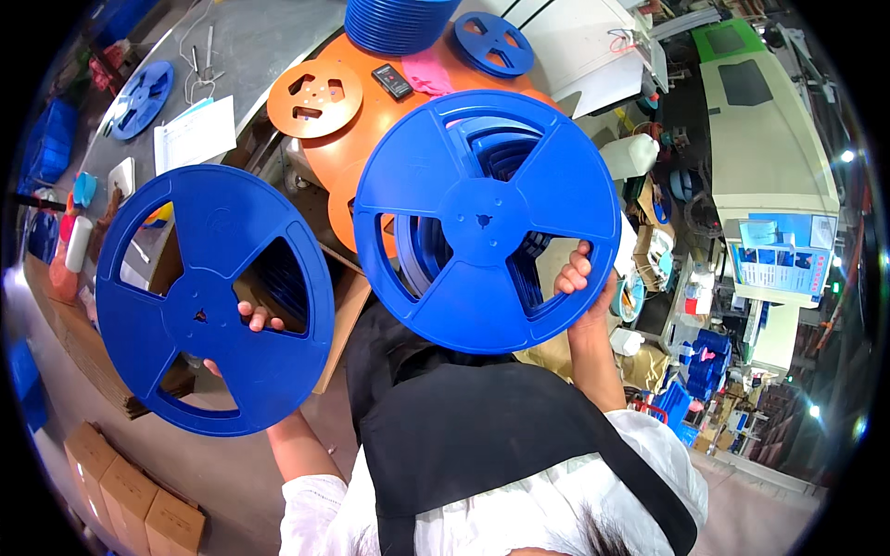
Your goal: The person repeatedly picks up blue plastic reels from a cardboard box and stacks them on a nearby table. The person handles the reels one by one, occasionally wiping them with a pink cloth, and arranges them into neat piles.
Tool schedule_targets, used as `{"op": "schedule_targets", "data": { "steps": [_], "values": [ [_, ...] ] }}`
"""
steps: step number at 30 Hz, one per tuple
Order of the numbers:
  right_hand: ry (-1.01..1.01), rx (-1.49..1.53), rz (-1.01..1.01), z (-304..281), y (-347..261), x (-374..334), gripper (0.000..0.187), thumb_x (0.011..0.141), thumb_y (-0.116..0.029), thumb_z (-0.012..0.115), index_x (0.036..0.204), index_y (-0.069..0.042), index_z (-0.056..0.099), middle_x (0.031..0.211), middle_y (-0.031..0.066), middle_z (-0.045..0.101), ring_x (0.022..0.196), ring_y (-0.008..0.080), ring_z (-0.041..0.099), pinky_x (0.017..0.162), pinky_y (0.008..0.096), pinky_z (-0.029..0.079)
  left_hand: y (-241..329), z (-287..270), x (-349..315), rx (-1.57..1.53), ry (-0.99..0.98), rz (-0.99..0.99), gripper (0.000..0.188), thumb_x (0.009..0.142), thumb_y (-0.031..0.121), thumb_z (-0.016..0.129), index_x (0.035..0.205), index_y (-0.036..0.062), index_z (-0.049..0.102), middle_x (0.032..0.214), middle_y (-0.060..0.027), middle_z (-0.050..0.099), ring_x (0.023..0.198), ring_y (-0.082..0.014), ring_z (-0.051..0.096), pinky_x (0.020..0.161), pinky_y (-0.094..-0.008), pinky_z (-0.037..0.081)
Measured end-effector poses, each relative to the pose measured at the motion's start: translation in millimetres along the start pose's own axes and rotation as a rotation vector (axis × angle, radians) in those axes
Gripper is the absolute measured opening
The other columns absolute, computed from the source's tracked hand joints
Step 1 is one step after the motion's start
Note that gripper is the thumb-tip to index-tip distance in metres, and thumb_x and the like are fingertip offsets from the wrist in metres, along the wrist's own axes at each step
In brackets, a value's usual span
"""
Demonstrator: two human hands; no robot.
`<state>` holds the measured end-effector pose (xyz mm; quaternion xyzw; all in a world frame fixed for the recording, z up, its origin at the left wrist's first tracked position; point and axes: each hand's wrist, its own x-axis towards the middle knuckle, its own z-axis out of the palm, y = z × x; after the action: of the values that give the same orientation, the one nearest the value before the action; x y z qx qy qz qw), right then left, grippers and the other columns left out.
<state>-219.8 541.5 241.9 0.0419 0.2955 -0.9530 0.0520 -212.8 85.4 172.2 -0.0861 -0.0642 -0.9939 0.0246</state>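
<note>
Brown cardboard boxes [134, 496] stood at the lower left of the frame. At the upper left, white paper sheets [197, 137] lay on a grey tabletop [264, 42]. A large cream-and-green machine [774, 139] occupied the upper right.

Looks like smooth, glossy plastic in the reels [487, 241], matt cloth in the apron [491, 435], dull cardboard in the boxes [127, 494].

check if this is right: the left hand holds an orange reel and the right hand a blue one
Wrong colour on the left: the head view shows the left hand holding a blue reel, not orange. The right hand does hold a blue one.
</note>
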Motion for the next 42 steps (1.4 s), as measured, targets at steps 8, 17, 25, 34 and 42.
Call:
{"op": "schedule_targets", "data": {
  "steps": [8, 17, 25, 34, 42],
  "values": [
    [0.091, 0.056, 0.015, 4.6, 7.8, 15.0, 0.052, 0.082, -0.030, 0.065, 0.119, 0.001, 0.048, 0.092, 0.0100, 0.061, 0.077, 0.0224, 0.061, 0.071, 0.0401, 0.052, -24.3, 4.2, 5.6, 0.210, 0.319, -0.102, 0.068, 0.091, 0.044, 0.055, 0.140, 0.0036, 0.032, 0.132, -0.0197, 0.046, 0.112, -0.0270, 0.054, 0.098, -0.0439, 0.046],
    [0.174, -0.096, 0.051, 25.2, 24.4, 36.1, 0.044, 0.083, -0.022, 0.057, 0.118, 0.004, 0.050, 0.096, 0.0162, 0.065, 0.083, 0.0277, 0.067, 0.078, 0.0428, 0.055, -60.9, 1.1, 21.2, 0.782, 0.633, -0.251, 0.048, 0.090, 0.018, 0.057, 0.132, 0.0010, 0.041, 0.117, -0.0158, 0.059, 0.103, -0.0232, 0.059, 0.088, -0.0394, 0.052],
    [0.144, -0.715, 0.296, 107.7, 87.4, 40.0, 0.036, 0.081, -0.009, 0.062, 0.113, 0.006, 0.055, 0.101, 0.0142, 0.067, 0.093, 0.0229, 0.065, 0.087, 0.0356, 0.051, -155.8, 2.4, 42.1, 0.847, 0.347, -0.647, 0.050, 0.084, 0.016, 0.062, 0.130, 0.0042, 0.046, 0.100, -0.0104, 0.060, 0.090, -0.0201, 0.058, 0.080, -0.0324, 0.049],
    [0.234, -0.603, 0.371, 115.4, 80.3, 30.7, 0.044, 0.083, -0.010, 0.061, 0.122, 0.007, 0.046, 0.114, 0.0207, 0.061, 0.102, 0.0297, 0.062, 0.089, 0.0398, 0.050, -168.8, -15.6, 28.8, 0.563, 0.211, -0.575, 0.054, 0.084, 0.014, 0.064, 0.133, 0.0017, 0.043, 0.117, -0.0143, 0.060, 0.105, -0.0252, 0.060, 0.090, -0.0378, 0.051],
    [0.493, -0.562, 0.194, 56.1, 44.1, 20.2, 0.042, 0.091, -0.022, 0.056, 0.122, 0.004, 0.049, 0.107, 0.0204, 0.063, 0.096, 0.0291, 0.064, 0.084, 0.0408, 0.053, -115.7, 0.4, 14.1, 0.200, 0.470, -0.644, 0.064, 0.085, 0.037, 0.059, 0.135, 0.0023, 0.040, 0.125, -0.0167, 0.054, 0.113, -0.0273, 0.055, 0.097, -0.0409, 0.046]
  ]
}}
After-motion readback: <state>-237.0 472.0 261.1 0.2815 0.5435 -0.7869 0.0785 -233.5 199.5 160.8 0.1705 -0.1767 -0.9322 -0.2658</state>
